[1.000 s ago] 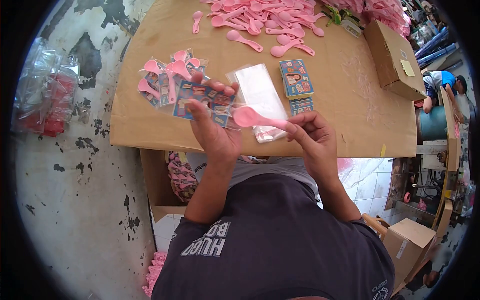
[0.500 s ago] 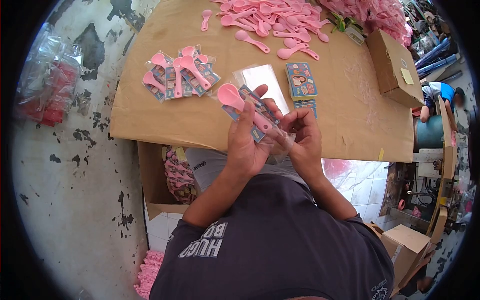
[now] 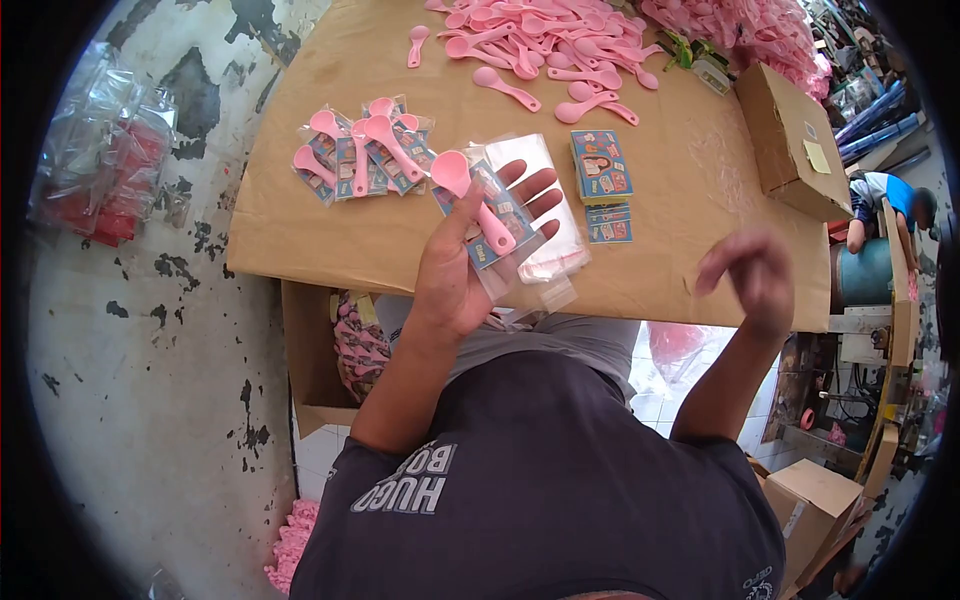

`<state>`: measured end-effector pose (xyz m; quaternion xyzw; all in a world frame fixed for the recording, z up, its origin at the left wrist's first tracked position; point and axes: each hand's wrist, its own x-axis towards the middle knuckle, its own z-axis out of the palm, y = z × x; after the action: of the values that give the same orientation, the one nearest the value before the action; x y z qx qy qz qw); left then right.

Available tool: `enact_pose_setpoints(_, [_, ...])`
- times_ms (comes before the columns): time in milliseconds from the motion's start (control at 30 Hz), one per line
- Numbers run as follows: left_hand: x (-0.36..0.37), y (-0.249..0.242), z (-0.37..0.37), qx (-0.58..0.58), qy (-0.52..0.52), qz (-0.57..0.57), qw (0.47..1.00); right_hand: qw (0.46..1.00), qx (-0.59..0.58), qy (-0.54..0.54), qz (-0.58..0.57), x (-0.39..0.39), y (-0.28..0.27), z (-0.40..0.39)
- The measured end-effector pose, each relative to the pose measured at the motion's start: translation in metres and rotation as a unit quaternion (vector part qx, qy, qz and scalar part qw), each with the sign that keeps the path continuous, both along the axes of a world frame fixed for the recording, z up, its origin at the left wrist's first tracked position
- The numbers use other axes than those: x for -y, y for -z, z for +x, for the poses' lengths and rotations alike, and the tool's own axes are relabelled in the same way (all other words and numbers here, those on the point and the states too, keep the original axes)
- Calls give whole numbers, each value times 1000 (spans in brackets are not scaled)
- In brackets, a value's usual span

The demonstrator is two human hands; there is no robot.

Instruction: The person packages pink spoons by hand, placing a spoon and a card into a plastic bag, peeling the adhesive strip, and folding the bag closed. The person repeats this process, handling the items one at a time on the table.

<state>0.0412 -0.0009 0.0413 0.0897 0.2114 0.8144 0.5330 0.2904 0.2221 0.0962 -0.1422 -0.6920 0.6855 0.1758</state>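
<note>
Cardboard table; left hand holds glossy spoon packet.

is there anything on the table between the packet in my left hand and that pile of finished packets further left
Nothing visible. The left hand holds the bagged pink spoon and card above the near edge of the cardboard tabletop. The pile of finished packets lies just beyond, and only bare cardboard shows between them.

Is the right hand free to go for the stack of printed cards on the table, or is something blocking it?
Probably yes. The right hand is empty and raised over the table edge, and bare cardboard lies between it and the printed cards. The left hand, holding the bagged spoon, stays off to the side.
</note>
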Motion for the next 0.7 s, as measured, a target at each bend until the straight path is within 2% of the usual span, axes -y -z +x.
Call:
enact_pose_setpoints(33, [0, 0, 1, 8, 14, 6, 1000, 978, 105, 178, 16, -14, -1, 1])
enact_pose_setpoints(67, [-1, -1, 1, 14, 29, 12, 999, 978, 103, 179, 19, -16, 5, -3])
enact_pose_setpoints(100, [0, -2, 3, 13, 31, 13, 999, 831, 195, 323, 409, -12, 15, -10])
enact_pose_setpoints(133, [-1, -3, 4, 2, 43, 7, 999, 514, 246, 403, 716, -8, 18, -19])
enact_pose_setpoints(167, [-2, -4, 5, -8, 50, 2, 999, 512, 241, 403, 719, 0, 14, -29])
enact_pose_setpoints(200, [-2, -6, 7, -16, 55, 0, 998, 670, 131, 366, 633, 15, 11, -36])
enact_pose_setpoints(233, [-2, -7, 10, -14, 58, -4, 998, 798, 19, 316, 513, 31, 11, -43])
enact_pose_setpoints(367, [-6, -9, 22, 2, 92, -1, 996, 807, -55, 135, 572, 80, 20, -76])
enact_pose_setpoints(433, [-2, -6, 27, 22, 100, 1, 995, 818, -93, 102, 558, 91, 33, -91])
enact_pose_setpoints(500, [6, 6, 26, 26, 151, 27, 988, 826, -136, 64, 543, 94, 35, -95])
enact_pose_setpoints(533, [4, 14, 23, 71, 166, 89, 979, 858, -142, 42, 491, 95, 33, -95])
enact_pose_setpoints(567, [5, 20, 22, 70, 166, 89, 980, 887, -146, 22, 437, 97, 31, -94])
enact_pose_setpoints(633, [4, 1, 25, 51, 152, 50, 986, 892, -168, 35, 418, 94, 23, -93])
enact_pose_setpoints(667, [2, -1, 25, 50, 155, 51, 985, 923, -172, 30, 342, 88, 23, -88])
enact_pose_setpoints(700, [0, -2, 24, -10, 91, 3, 996, 948, -175, 26, 264, 84, 26, -85])
